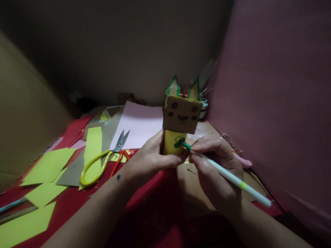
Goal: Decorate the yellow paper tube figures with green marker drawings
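Note:
My left hand is wrapped round the lower part of a cardboard animal figure, holding it upright. The figure has a square brown face with drawn eyes, cheeks and a mouth, and two pointed ears edged in green. Its yellow body carries a green drawing of rounded, leaf-like loops, some filled in. Between the fingers of my right hand is a white marker with a green tip, which touches the drawing. The back of the figure is hidden.
Scissors with yellow and red handles lie spread left of the figure. Yellow paper pieces and a pink sheet cover the red cloth. A pink-handled tool lies right. Cardboard and a pink panel flank the workspace.

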Demonstrator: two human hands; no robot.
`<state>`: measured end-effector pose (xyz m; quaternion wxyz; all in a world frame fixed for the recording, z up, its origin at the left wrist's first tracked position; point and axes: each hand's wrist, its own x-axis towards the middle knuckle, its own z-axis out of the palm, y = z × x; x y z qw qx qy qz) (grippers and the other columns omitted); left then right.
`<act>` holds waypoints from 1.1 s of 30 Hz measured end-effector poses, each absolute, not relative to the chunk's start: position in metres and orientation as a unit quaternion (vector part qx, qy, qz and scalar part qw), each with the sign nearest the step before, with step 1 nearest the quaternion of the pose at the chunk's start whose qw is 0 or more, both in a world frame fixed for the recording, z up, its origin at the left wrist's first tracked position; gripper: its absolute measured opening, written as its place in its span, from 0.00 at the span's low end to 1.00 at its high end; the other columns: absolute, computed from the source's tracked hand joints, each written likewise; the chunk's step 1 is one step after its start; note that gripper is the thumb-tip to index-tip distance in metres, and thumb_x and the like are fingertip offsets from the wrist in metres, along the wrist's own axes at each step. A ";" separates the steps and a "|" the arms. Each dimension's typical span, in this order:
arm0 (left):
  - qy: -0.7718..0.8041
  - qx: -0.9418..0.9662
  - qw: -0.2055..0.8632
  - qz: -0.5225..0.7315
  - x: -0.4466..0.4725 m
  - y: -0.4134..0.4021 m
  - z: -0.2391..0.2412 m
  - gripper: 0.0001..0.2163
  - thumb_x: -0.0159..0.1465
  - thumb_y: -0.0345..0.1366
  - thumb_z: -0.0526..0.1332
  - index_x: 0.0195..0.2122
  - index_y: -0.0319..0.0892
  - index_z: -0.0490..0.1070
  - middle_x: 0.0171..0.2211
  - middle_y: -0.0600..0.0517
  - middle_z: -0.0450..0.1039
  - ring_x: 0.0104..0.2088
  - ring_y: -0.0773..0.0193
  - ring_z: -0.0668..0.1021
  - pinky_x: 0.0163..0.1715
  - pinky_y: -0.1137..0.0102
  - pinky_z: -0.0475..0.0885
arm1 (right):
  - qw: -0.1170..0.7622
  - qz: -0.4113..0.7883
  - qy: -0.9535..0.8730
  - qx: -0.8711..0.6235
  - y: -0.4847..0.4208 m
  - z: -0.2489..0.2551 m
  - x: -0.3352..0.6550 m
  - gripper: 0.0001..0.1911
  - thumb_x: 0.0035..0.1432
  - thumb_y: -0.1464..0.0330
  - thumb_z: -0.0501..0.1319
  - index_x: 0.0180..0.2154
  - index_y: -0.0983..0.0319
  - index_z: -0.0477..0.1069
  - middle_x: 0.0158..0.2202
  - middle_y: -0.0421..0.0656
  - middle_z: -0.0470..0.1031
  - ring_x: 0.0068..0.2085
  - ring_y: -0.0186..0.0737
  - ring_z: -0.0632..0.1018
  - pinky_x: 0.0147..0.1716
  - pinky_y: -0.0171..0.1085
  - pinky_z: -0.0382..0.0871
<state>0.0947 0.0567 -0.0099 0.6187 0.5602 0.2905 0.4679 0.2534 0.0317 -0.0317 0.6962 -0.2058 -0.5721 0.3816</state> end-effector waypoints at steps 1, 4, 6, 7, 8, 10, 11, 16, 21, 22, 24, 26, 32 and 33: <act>0.287 0.558 0.622 0.468 0.095 0.057 -0.010 0.18 0.53 0.24 0.71 0.44 0.40 0.72 0.36 0.54 0.78 0.37 0.63 0.77 0.37 0.68 0.71 | 0.694 0.382 -0.574 -0.205 0.032 -0.032 0.254 0.13 0.59 0.80 0.64 0.39 0.57 0.79 0.28 0.36 0.72 0.26 0.31 0.69 0.24 0.33 0.64; 0.276 0.555 0.629 0.470 0.094 0.058 -0.011 0.20 0.54 0.25 0.73 0.47 0.41 0.72 0.38 0.53 0.79 0.38 0.63 0.78 0.38 0.69 0.71 | 0.689 0.383 -0.580 -0.204 0.033 -0.033 0.256 0.13 0.60 0.80 0.64 0.40 0.57 0.78 0.31 0.37 0.76 0.28 0.32 0.73 0.26 0.33 0.68; 0.275 0.555 0.628 0.472 0.094 0.058 -0.011 0.20 0.55 0.25 0.73 0.47 0.40 0.73 0.38 0.53 0.79 0.38 0.64 0.78 0.38 0.70 0.71 | 0.689 0.381 -0.582 -0.204 0.033 -0.034 0.258 0.12 0.61 0.80 0.63 0.40 0.57 0.78 0.32 0.37 0.77 0.30 0.32 0.74 0.28 0.33 0.70; 0.277 0.554 0.626 0.473 0.095 0.057 -0.011 0.19 0.55 0.24 0.73 0.47 0.41 0.73 0.37 0.54 0.79 0.38 0.64 0.78 0.38 0.70 0.71 | 0.688 0.380 -0.584 -0.205 0.034 -0.034 0.258 0.12 0.62 0.79 0.64 0.41 0.57 0.78 0.32 0.37 0.77 0.30 0.32 0.75 0.28 0.33 0.70; 0.278 0.554 0.626 0.474 0.095 0.057 -0.011 0.19 0.55 0.24 0.73 0.47 0.41 0.74 0.37 0.54 0.79 0.38 0.65 0.78 0.37 0.71 0.71 | 0.687 0.378 -0.586 -0.205 0.034 -0.035 0.258 0.11 0.62 0.79 0.64 0.41 0.57 0.78 0.32 0.37 0.77 0.30 0.33 0.74 0.28 0.33 0.70; 0.277 0.550 0.629 0.474 0.095 0.057 -0.010 0.19 0.54 0.23 0.72 0.46 0.41 0.74 0.36 0.55 0.79 0.37 0.65 0.78 0.37 0.71 0.71 | 0.686 0.375 -0.588 -0.206 0.035 -0.035 0.258 0.11 0.62 0.79 0.64 0.40 0.57 0.77 0.33 0.38 0.77 0.30 0.33 0.74 0.28 0.33 0.70; 0.277 0.548 0.631 0.474 0.095 0.056 -0.010 0.19 0.54 0.23 0.72 0.45 0.41 0.74 0.36 0.55 0.79 0.37 0.65 0.78 0.37 0.71 0.71 | 0.686 0.375 -0.588 -0.208 0.035 -0.035 0.258 0.10 0.62 0.78 0.64 0.40 0.57 0.77 0.33 0.37 0.76 0.30 0.33 0.74 0.28 0.34 0.69; 0.274 0.540 0.637 0.477 0.096 0.056 -0.008 0.19 0.53 0.22 0.71 0.44 0.41 0.73 0.35 0.54 0.79 0.37 0.64 0.78 0.38 0.70 0.72 | 0.686 0.367 -0.590 -0.213 0.034 -0.033 0.258 0.12 0.61 0.79 0.64 0.40 0.57 0.77 0.31 0.37 0.75 0.28 0.32 0.73 0.26 0.33 0.68; 0.280 0.546 0.632 0.473 0.096 0.056 -0.007 0.18 0.53 0.22 0.71 0.43 0.41 0.73 0.35 0.54 0.78 0.36 0.64 0.77 0.36 0.70 0.71 | 0.683 0.364 -0.596 -0.214 0.032 -0.033 0.257 0.12 0.61 0.80 0.63 0.39 0.57 0.77 0.30 0.36 0.73 0.26 0.31 0.70 0.24 0.33 0.66; 0.281 0.548 0.629 0.474 0.096 0.056 -0.007 0.18 0.52 0.23 0.71 0.43 0.40 0.73 0.35 0.54 0.78 0.36 0.64 0.77 0.36 0.70 0.70 | 0.683 0.365 -0.595 -0.217 0.031 -0.033 0.257 0.12 0.60 0.80 0.63 0.39 0.57 0.77 0.30 0.36 0.73 0.26 0.31 0.70 0.24 0.33 0.66; 0.283 0.551 0.625 0.475 0.096 0.055 -0.006 0.18 0.52 0.23 0.71 0.43 0.40 0.73 0.35 0.54 0.77 0.35 0.64 0.76 0.35 0.69 0.70 | 0.682 0.364 -0.595 -0.220 0.032 -0.033 0.256 0.11 0.60 0.79 0.64 0.38 0.57 0.77 0.30 0.36 0.72 0.27 0.32 0.70 0.24 0.33 0.65; 0.285 0.552 0.624 0.474 0.096 0.055 -0.006 0.18 0.51 0.23 0.71 0.42 0.40 0.73 0.36 0.53 0.78 0.36 0.63 0.76 0.36 0.68 0.70 | 0.685 0.358 -0.593 -0.225 0.032 -0.033 0.256 0.10 0.61 0.78 0.64 0.37 0.57 0.77 0.29 0.36 0.71 0.26 0.32 0.70 0.24 0.33 0.65; 0.291 0.545 0.628 0.474 0.096 0.055 -0.007 0.20 0.51 0.25 0.72 0.45 0.41 0.73 0.37 0.51 0.78 0.38 0.59 0.77 0.37 0.66 0.70 | 0.680 0.363 -0.595 -0.228 0.032 -0.032 0.257 0.10 0.62 0.76 0.65 0.40 0.55 0.77 0.31 0.37 0.74 0.27 0.34 0.72 0.24 0.35 0.67; 0.291 0.544 0.628 0.475 0.096 0.055 -0.007 0.20 0.51 0.25 0.72 0.45 0.41 0.73 0.37 0.51 0.78 0.38 0.59 0.77 0.37 0.67 0.70 | 0.681 0.363 -0.594 -0.227 0.032 -0.032 0.257 0.10 0.62 0.76 0.65 0.40 0.55 0.77 0.31 0.37 0.75 0.27 0.35 0.72 0.25 0.35 0.68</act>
